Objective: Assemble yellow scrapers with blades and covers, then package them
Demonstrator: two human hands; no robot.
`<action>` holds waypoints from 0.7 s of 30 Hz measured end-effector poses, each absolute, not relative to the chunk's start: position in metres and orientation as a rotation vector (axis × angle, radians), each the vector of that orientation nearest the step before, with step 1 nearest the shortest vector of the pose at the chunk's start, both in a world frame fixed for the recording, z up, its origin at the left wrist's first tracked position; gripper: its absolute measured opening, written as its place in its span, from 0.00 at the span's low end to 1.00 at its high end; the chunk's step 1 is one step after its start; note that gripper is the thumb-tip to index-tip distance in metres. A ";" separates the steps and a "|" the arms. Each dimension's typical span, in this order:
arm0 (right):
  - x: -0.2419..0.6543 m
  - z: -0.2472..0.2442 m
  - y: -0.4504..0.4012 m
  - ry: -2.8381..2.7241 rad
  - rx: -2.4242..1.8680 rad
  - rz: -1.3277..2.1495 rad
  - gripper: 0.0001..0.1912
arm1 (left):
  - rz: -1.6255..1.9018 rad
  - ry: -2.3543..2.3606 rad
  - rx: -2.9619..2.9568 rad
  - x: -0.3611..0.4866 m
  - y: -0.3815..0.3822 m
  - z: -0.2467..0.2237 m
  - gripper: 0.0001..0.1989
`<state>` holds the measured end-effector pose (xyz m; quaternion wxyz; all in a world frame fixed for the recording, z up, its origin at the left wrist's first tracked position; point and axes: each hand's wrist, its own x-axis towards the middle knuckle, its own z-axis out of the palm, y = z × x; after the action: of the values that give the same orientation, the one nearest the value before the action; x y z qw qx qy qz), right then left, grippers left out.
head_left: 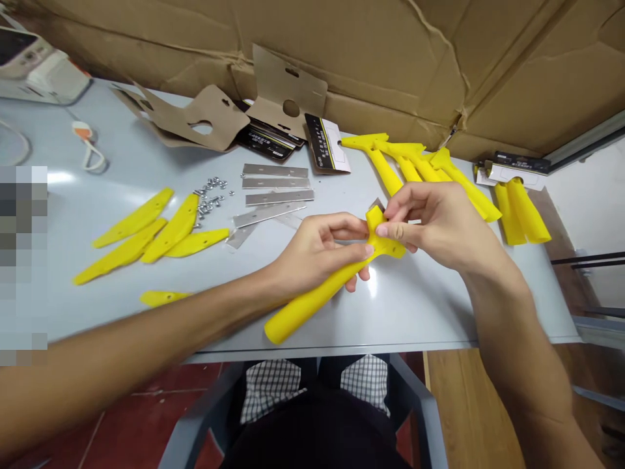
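Observation:
A yellow scraper handle point(312, 301) with a T-shaped head lies slanted between my two hands over the front of the table. My left hand point(325, 251) wraps the neck of the handle just under the head, thumb on top. With thumb and fingers, my right hand point(424, 225) pinches the head's upper side. A small grey metal edge point(377, 204) shows behind the head at my right fingertips; most of it is hidden. Left of my hands lie several flat metal blades point(278, 184), a cluster of small screws point(209, 202) and several yellow cover plates point(129, 218).
More yellow scraper handles point(430, 163) lie at the back right, with two others point(522, 212) by the right edge. Opened cardboard packaging point(205, 120) and a printed card point(329, 144) stand along the back. A white device point(43, 71) sits at the far left.

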<state>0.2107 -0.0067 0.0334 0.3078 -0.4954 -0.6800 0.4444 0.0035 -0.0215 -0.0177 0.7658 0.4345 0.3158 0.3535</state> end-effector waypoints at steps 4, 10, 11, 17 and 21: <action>0.207 0.032 -0.008 -1.805 -1.287 1.008 0.17 | 0.764 0.711 0.901 0.002 -0.020 -0.015 0.07; 0.208 0.035 -0.011 -1.878 -1.236 0.755 0.17 | 0.789 0.742 0.821 0.001 -0.019 -0.009 0.09; 0.209 0.036 -0.011 -1.893 -1.236 0.695 0.16 | 0.783 0.739 0.824 0.001 -0.019 -0.009 0.10; 0.211 0.035 -0.008 -1.873 -1.243 0.741 0.11 | 0.770 0.699 0.881 0.001 -0.021 -0.010 0.10; 0.214 0.031 -0.004 -1.777 -1.259 1.053 0.18 | 0.780 0.722 0.864 0.001 -0.021 -0.009 0.11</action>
<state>0.2140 -0.0042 0.0313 0.3535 -0.4870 -0.6871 0.4071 0.0010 -0.0211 -0.0089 0.7745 0.3990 0.3337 0.3601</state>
